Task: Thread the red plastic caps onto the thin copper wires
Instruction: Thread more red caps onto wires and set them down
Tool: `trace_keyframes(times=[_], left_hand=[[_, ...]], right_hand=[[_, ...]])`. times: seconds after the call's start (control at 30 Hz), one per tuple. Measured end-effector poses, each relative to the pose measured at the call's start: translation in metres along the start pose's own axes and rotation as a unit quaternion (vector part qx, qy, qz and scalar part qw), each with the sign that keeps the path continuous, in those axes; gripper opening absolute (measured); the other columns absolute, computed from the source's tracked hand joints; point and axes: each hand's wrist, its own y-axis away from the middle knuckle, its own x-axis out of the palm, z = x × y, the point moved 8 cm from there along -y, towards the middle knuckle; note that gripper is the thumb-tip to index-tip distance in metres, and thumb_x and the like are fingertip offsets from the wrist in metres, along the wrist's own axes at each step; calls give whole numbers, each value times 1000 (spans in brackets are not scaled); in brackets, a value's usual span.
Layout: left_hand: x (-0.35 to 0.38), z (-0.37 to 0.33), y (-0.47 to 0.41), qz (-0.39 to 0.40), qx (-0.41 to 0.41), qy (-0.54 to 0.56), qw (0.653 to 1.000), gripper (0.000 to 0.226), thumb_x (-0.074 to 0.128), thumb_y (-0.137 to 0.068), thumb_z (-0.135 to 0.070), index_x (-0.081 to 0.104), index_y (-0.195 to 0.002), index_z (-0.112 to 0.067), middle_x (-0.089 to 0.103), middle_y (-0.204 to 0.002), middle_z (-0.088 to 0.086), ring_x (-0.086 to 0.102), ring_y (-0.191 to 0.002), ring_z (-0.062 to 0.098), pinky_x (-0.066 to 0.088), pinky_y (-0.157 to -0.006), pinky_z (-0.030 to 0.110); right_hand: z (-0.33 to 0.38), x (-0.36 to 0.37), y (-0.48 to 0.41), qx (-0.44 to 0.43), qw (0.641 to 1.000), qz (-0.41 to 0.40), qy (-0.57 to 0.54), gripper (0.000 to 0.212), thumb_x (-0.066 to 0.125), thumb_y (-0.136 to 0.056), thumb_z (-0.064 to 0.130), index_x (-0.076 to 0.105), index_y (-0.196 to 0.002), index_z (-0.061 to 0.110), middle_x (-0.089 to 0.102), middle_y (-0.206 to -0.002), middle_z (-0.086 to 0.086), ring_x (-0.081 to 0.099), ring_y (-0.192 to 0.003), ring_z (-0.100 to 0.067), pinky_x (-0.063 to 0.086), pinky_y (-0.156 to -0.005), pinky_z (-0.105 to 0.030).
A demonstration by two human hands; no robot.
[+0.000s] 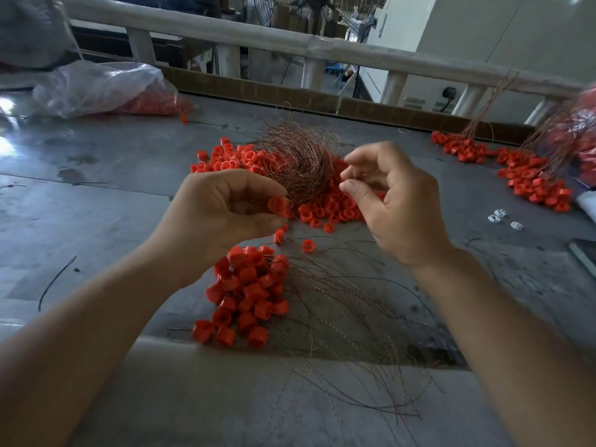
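My left hand (222, 214) pinches one red cap (276, 204) between thumb and fingers above the grey table. My right hand (392, 201) is beside it, thumb and forefinger pinched on a thin copper wire that is barely visible. Behind both hands a tangled bundle of copper wires (300, 156) lies on a loose heap of red caps (325, 208). Below my left hand sits a cluster of caps on wires (248, 291), their wire tails (348, 324) fanning to the right.
A clear plastic bag with red caps (106, 88) lies at the back left. More wired caps (529, 175) spread at the right. Small white parts (503, 219) lie near the right edge. A cardboard strip (290, 95) and a pale railing (258, 37) border the table's far side.
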Motion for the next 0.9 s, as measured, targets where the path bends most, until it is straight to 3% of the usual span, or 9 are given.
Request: trace_keyframes(times=[0.1, 0.33, 0.5, 0.67, 0.9], left_hand=[[2, -2, 1, 17, 9, 33, 999, 30, 69, -53, -12, 68, -83, -17, 73, -79, -1, 70, -71, 14, 53, -63, 16], [8, -5, 3, 47, 16, 56, 997, 30, 74, -49, -18, 71, -79, -20, 71, -71, -1, 68, -65, 9, 52, -60, 15], [9, -4, 4, 53, 18, 5, 998, 35, 75, -42, -35, 73, -77, -36, 69, -72, -11, 65, -66, 3, 51, -62, 13], [7, -3, 5, 51, 15, 52, 997, 28, 72, -51, -23, 74, -80, -23, 74, -81, -2, 70, -76, 11, 52, -68, 14], [7, -8, 5, 26, 42, 47, 998, 28, 72, -50, -16, 64, -76, -15, 72, -75, -2, 69, -70, 9, 52, -64, 15]], right_hand=[[12, -9, -1, -37, 999, -29, -6, 26, 62, -82, 0, 58, -108, 3, 60, -84, 9, 59, -85, -3, 46, -78, -8], [48, -16, 2, -145, 989, -34, 11, 8, 64, -82, 0, 69, -87, 3, 59, -82, -3, 55, -78, -7, 43, -74, -11], [52, -6, 6, -121, 993, -4, 16, 12, 64, -81, 2, 68, -91, 2, 58, -82, 0, 55, -77, -7, 46, -72, -13], [48, 0, 5, -92, 995, 21, 25, 7, 63, -80, 5, 69, -85, 4, 53, -81, 5, 50, -74, -3, 42, -70, -9], [43, 14, 10, -30, 997, 62, -35, 7, 60, -81, 8, 66, -84, 7, 55, -75, 6, 53, -72, -1, 41, -68, -8]])
